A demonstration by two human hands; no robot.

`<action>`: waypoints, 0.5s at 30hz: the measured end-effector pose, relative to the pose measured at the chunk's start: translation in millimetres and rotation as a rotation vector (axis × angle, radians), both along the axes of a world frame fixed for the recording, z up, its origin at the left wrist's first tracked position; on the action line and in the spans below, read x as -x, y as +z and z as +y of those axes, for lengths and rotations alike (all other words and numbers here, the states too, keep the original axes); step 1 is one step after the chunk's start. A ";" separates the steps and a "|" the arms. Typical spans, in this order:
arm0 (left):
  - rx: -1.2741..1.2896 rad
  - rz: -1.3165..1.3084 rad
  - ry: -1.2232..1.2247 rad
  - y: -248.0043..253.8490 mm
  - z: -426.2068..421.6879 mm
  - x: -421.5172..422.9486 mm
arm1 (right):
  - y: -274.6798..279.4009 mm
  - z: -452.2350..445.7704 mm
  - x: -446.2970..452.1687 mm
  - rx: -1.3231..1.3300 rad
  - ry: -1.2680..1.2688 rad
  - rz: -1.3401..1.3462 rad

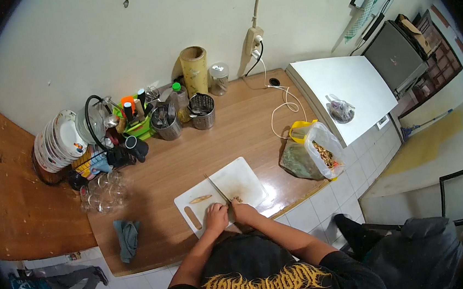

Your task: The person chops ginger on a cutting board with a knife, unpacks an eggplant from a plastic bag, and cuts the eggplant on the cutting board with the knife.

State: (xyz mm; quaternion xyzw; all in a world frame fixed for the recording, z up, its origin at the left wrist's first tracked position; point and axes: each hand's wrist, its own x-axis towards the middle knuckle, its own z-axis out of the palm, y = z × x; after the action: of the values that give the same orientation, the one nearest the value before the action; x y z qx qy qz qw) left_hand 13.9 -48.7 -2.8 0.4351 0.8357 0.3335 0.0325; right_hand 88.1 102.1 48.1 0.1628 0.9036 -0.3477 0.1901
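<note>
A white cutting board [251, 177] lies aslant near the table's front edge. My right hand [243, 213] is closed round the handle of a knife [217, 188], whose blade points away from me across the board. Just left of the blade, my left hand [216, 218] presses down on the board with fingers curled together; whatever is under them is hidden. A slim, tan, pointed piece of food [200, 199] rests on the board beyond my left hand. Small brown bits [237, 199] lie right of the knife, close to my right hand.
At right stands a plastic bag [320, 150] of food scraps, near a white cabinet [342, 93]. A grey cloth [127, 239], upturned glasses [103, 193], a dish rack with plates [65, 134] and utensil holders [203, 114] occupy the left and back. A person [70, 285] is at lower left.
</note>
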 end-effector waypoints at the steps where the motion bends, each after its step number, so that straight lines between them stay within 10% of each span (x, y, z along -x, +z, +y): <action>1: -0.011 0.003 0.013 -1.7 -0.6 -0.3 | 6.1 -2.0 0.2 0.001 0.001 0.001; 15: 0.004 -0.034 0.036 -4.2 -6.1 0.4 | -0.4 -11.9 1.2 -0.018 0.041 -0.070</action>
State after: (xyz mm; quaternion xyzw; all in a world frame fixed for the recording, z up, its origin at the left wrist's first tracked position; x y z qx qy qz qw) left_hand 13.5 -54.8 -7.0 0.4143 0.8434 0.3396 0.0417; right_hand 86.8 90.2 47.7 0.1581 0.9027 -0.3295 0.2272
